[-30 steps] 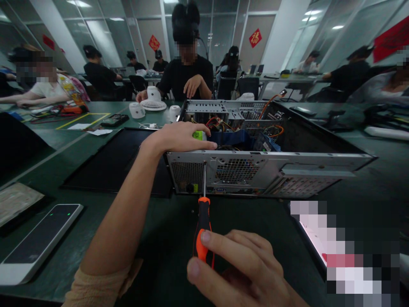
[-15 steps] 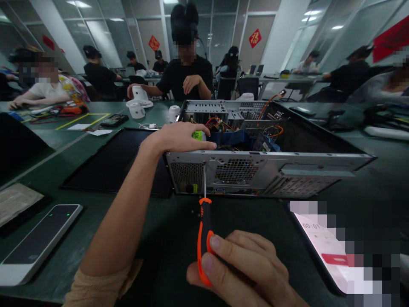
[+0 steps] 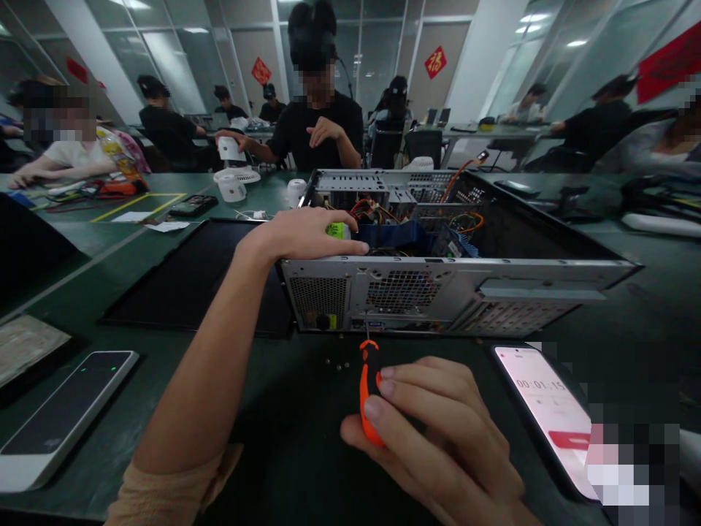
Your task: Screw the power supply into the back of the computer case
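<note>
An open computer case [image 3: 350, 267] lies on its side, its rear panel facing me. My left hand [image 3: 307, 234] rests on its near left corner, over a part with a green label [image 3: 340, 231], fingers spread. In my right hand [image 3: 443, 427] is a screwdriver [image 3: 366, 398] with an orange and black handle, pinched between thumb and fingers. Its shaft points at the lower rear panel, near the ports; whether the tip touches cannot be seen. A few small screws [image 3: 338, 367] lie on the table left of the handle. Inside the case are cables and a blue part [image 3: 397, 237].
A black side panel [image 3: 175, 277] lies left of the case. A white phone-like device [image 3: 69, 416] is at the left, a phone with a timer [image 3: 539, 409] at the right. Across the table, a person [image 3: 326, 109] handles a white object [image 3: 231, 150].
My right hand has drawn the screwdriver down and right, away from the hole beside the vent grille. The small screws show more plainly. My left hand stays on the case.
</note>
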### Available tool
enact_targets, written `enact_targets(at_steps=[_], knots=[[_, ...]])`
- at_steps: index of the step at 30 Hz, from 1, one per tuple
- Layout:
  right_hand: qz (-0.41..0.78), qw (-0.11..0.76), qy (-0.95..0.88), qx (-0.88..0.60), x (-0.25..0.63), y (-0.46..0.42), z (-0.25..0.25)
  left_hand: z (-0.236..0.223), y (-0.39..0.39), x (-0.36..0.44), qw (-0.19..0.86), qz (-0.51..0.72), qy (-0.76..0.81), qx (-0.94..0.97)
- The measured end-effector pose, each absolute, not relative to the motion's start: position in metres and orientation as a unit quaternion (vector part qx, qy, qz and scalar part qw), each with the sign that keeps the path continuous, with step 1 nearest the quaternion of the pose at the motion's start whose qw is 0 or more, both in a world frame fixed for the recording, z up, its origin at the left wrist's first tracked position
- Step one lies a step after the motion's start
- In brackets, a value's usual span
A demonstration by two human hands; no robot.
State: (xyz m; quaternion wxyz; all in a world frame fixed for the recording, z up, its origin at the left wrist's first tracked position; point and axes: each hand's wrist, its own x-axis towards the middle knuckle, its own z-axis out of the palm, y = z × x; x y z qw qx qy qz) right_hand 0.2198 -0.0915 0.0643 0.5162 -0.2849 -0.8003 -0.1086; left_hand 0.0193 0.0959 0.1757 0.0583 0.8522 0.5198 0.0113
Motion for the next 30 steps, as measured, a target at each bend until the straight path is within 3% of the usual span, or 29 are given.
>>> enact_targets(at_steps=[3,10,23,27,30], knots=[[-0.108,0.537,-0.796,-0.258,0.212,-0.084,0.067,0.176,0.095,0.02,0.059,0.011,0.521,0.851],[-0.085,0.489,-0.82,-0.284,0.201,-0.077,0.054,0.177,0.093,0.021,0.051,0.009,0.528,0.848],[0.027,0.156,-0.906,-0.393,0.202,-0.068,0.043,0.175,0.096,0.019,0.058,0.019,0.521,0.851],[0.038,0.13,-0.909,-0.394,0.202,-0.067,0.054,0.175,0.096,0.019,0.058,0.017,0.521,0.852],[0.066,0.181,-0.91,-0.367,0.201,-0.081,0.061,0.176,0.095,0.019,0.059,0.015,0.524,0.849]])
